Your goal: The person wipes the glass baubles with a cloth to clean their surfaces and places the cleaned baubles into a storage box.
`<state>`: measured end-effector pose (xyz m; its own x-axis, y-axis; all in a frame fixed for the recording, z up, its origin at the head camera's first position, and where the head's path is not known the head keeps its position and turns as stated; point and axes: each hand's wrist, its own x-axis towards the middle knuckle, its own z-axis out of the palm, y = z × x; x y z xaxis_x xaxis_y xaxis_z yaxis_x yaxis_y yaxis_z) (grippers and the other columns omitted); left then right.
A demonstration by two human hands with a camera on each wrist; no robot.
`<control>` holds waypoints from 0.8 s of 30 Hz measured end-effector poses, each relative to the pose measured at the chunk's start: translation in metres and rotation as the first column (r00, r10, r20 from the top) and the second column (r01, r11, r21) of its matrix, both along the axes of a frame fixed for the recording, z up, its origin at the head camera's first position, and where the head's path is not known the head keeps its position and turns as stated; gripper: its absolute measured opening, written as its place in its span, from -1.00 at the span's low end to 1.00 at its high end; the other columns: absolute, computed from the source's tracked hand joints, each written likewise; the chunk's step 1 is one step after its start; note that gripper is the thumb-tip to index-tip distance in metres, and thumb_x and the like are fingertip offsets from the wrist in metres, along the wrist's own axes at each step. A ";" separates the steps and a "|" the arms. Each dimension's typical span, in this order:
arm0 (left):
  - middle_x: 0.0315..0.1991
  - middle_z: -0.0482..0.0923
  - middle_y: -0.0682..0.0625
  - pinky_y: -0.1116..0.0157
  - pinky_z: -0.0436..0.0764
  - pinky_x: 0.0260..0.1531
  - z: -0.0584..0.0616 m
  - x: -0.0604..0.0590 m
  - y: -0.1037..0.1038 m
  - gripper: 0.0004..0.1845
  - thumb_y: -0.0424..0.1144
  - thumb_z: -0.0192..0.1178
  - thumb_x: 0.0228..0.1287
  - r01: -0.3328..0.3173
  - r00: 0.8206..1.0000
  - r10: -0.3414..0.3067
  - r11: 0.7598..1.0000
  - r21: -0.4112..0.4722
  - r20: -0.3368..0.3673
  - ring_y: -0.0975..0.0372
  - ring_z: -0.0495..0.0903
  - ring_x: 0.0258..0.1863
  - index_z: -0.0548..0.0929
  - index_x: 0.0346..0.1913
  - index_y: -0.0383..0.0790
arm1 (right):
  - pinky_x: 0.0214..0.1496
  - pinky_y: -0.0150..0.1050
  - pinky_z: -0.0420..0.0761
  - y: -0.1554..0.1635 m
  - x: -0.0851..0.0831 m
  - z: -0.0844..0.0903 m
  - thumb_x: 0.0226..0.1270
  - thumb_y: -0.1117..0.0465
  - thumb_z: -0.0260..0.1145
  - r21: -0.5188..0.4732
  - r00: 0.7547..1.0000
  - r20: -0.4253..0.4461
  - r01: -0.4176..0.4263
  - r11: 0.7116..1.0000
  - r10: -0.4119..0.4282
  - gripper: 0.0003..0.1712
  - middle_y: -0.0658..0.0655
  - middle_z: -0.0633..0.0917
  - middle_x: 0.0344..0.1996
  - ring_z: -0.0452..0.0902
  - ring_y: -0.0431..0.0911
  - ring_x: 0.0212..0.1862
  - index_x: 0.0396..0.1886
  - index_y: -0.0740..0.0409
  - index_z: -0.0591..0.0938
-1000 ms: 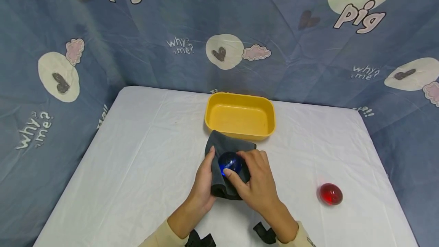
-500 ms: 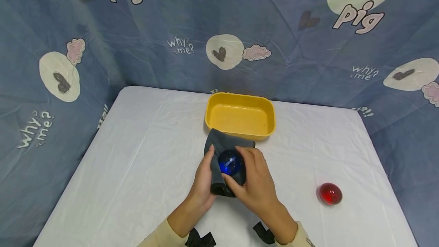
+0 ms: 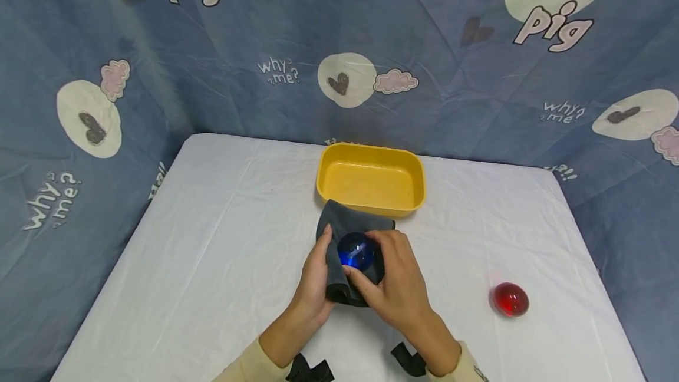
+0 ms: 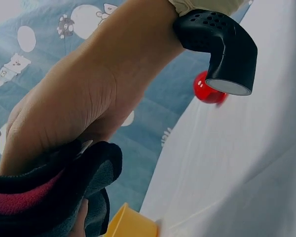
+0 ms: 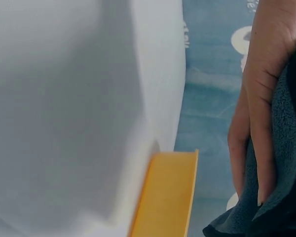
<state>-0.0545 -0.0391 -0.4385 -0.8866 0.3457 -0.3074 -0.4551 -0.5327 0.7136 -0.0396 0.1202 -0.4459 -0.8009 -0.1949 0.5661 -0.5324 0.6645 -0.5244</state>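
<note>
My left hand (image 3: 313,285) holds a dark grey cloth (image 3: 339,217), thumb on its upper face and the other fingers beneath. A clear blue ball (image 3: 354,251) lies against the cloth, between my two hands. Finger and thumb of my right hand (image 3: 396,279) grip this ball from the right side. The right wrist view shows fingers spread along the underside of the cloth (image 5: 286,148). Folds of the cloth (image 4: 101,168) cover part of a hand in the left wrist view, and the ball is hidden there.
Just beyond the cloth stands a yellow rectangular tray (image 3: 371,210). To the right, a clear red ball (image 3: 510,299) rests on the white-covered table (image 3: 239,223). Blue patterned fabric (image 3: 254,28) hangs behind and at both sides.
The blue ball and cloth shift only slightly between my hands. My right thumb has slid a little lower on the ball. Tray and red ball stay put.
</note>
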 end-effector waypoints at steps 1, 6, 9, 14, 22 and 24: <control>0.37 0.34 -0.01 0.31 0.45 0.27 0.000 0.000 0.000 -0.25 0.34 -0.14 0.61 0.001 1.000 -0.001 1.000 -0.002 0.002 0.23 0.41 0.29 0.21 0.52 -0.17 | 0.16 -0.09 0.51 0.000 0.000 0.000 0.28 -0.07 0.57 -0.008 1.000 0.001 -0.002 1.000 0.002 -0.34 0.16 0.63 0.01 0.50 0.06 0.06 0.15 0.28 0.57; 0.32 0.37 -0.01 0.30 0.48 0.24 0.000 0.000 0.001 -0.25 0.36 -0.15 0.60 0.010 1.000 -0.010 1.000 0.002 0.000 0.23 0.44 0.26 0.23 0.50 -0.15 | 0.06 -0.12 0.47 0.001 -0.002 -0.001 0.38 -0.18 0.47 -0.038 1.000 0.009 0.004 0.999 -0.004 -0.37 0.12 0.65 -0.02 0.46 0.03 -0.01 0.11 0.24 0.61; 0.28 0.40 0.00 0.31 0.51 0.22 -0.001 -0.001 0.001 -0.26 0.36 -0.16 0.60 0.011 1.000 -0.011 1.000 0.008 -0.001 0.24 0.47 0.23 0.24 0.49 -0.15 | 0.01 -0.13 0.45 0.001 -0.002 -0.002 0.42 -0.21 0.43 -0.041 1.000 0.021 0.018 0.999 -0.017 -0.39 0.10 0.66 -0.03 0.43 0.01 -0.04 0.09 0.22 0.64; 0.31 0.36 -0.02 0.32 0.52 0.24 -0.002 -0.001 0.001 -0.24 0.36 -0.18 0.61 0.018 1.000 -0.017 1.000 0.009 -0.016 0.24 0.47 0.25 0.19 0.54 -0.14 | -0.05 -0.13 0.45 0.001 -0.003 -0.002 0.48 -0.22 0.36 -0.030 0.999 0.042 0.032 0.999 -0.031 -0.42 0.09 0.65 -0.06 0.41 -0.01 -0.07 0.07 0.22 0.67; 0.32 0.36 -0.01 0.32 0.53 0.22 -0.002 0.000 0.000 -0.25 0.36 -0.17 0.61 0.012 1.000 -0.012 1.000 0.005 -0.021 0.25 0.47 0.25 0.21 0.52 -0.14 | -0.02 -0.11 0.52 0.001 0.000 -0.002 0.39 -0.12 0.48 0.021 0.996 0.082 0.020 1.000 -0.022 -0.38 0.12 0.60 -0.03 0.40 -0.03 -0.01 0.19 0.24 0.62; 0.36 0.34 -0.02 0.32 0.51 0.24 -0.002 -0.001 -0.001 -0.26 0.35 -0.17 0.62 0.006 1.000 -0.006 1.000 0.009 -0.030 0.24 0.44 0.28 0.20 0.53 -0.12 | 0.05 -0.07 0.53 0.001 0.000 -0.002 0.31 -0.05 0.55 0.038 0.997 0.079 -0.005 0.999 0.002 -0.27 0.15 0.59 0.05 0.41 0.00 0.05 0.32 0.25 0.54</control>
<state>-0.0559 -0.0398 -0.4404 -0.8933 0.3536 -0.2774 -0.4366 -0.5367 0.7220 -0.0395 0.1215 -0.4477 -0.8423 -0.2178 0.4930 -0.4923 0.6832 -0.5393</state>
